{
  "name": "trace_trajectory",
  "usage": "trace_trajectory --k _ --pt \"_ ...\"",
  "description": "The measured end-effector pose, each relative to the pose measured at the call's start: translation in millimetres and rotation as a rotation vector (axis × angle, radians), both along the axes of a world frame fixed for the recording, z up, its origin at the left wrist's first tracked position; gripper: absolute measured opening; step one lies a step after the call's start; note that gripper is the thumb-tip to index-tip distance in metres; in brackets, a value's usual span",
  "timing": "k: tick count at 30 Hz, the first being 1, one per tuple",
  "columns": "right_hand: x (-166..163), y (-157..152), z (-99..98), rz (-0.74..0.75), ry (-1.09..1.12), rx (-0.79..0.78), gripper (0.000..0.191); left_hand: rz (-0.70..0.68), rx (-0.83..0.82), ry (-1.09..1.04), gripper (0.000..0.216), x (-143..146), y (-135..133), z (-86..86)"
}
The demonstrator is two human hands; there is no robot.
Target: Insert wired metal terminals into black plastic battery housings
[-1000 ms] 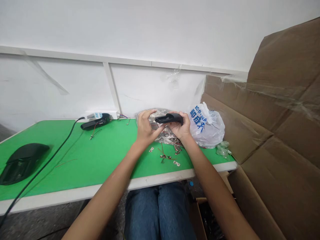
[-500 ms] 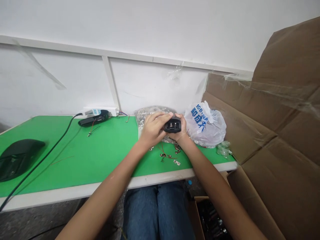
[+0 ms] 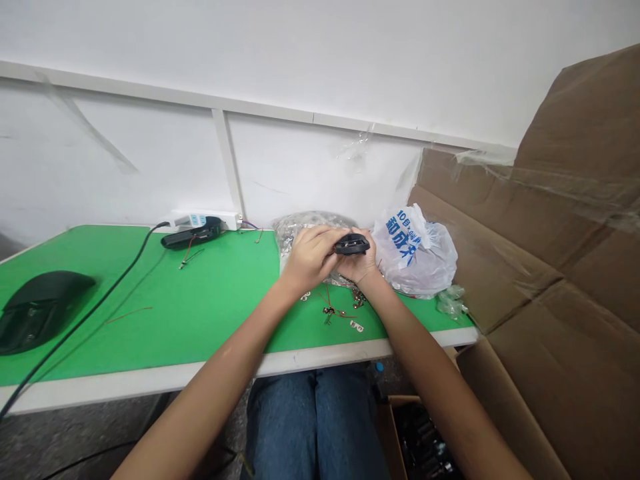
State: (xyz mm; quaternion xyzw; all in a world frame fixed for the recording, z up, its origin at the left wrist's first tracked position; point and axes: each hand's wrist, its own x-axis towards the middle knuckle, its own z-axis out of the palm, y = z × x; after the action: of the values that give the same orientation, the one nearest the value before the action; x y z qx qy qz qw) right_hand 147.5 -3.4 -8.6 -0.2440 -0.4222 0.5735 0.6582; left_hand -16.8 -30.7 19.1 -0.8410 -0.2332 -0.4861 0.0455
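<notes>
Both hands meet over the far side of the green table [image 3: 200,313], gripping a small black plastic housing [image 3: 353,245]. My left hand [image 3: 310,257] wraps its fingers round the left end of the housing. My right hand [image 3: 361,263] cups it from below and from the right. Under the hands lie small metal contacts with thin wires [image 3: 333,312] and a clear bag of metal parts [image 3: 300,230].
A white plastic bag with blue print [image 3: 415,250] sits right of the hands. Large cardboard sheets [image 3: 560,253] stand at the right. A black shell [image 3: 40,310], a black cable [image 3: 95,300], a white power strip [image 3: 205,219] and another black part [image 3: 193,235] lie to the left.
The housing was turned from lying lengthways to end-on, then tilted flatter. My left hand closed over it. The hands stayed above the same spot.
</notes>
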Motion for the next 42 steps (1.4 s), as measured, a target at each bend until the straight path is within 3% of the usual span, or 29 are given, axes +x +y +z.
trace_trajectory --k 5,10,17,21,25,30,37,42 --pt "-1 -4 5.4 0.076 0.107 -0.045 0.035 -0.020 0.011 -0.004 0.043 -1 3 -0.2" --pt "6 -5 12.2 0.069 0.104 0.007 0.041 -0.036 -0.049 -0.018 0.049 -1 6 -0.4" --pt "15 -8 19.1 0.065 0.309 -0.085 0.034 -0.008 -0.092 0.004 0.051 0 6 -6.3" --pt "17 -10 22.9 0.056 0.374 -0.058 0.030 -0.044 -0.125 -0.070 0.066 -1 8 -12.5" --pt "15 -8 24.9 -0.027 0.246 0.037 0.034 -0.108 -0.143 -0.277 0.075 0 13 -15.7" --pt "10 -3 20.9 -0.080 0.112 0.094 0.046 -0.079 -0.176 -0.387 0.047 3 14 -13.9" --pt "15 2 18.3 -0.203 0.040 0.079 0.056 -0.083 -0.264 -0.333 0.039 3 18 -16.7" --pt "14 -4 13.9 -0.337 -0.169 0.156 0.053 -0.064 -0.284 -0.276 0.044 -3 13 -24.0"
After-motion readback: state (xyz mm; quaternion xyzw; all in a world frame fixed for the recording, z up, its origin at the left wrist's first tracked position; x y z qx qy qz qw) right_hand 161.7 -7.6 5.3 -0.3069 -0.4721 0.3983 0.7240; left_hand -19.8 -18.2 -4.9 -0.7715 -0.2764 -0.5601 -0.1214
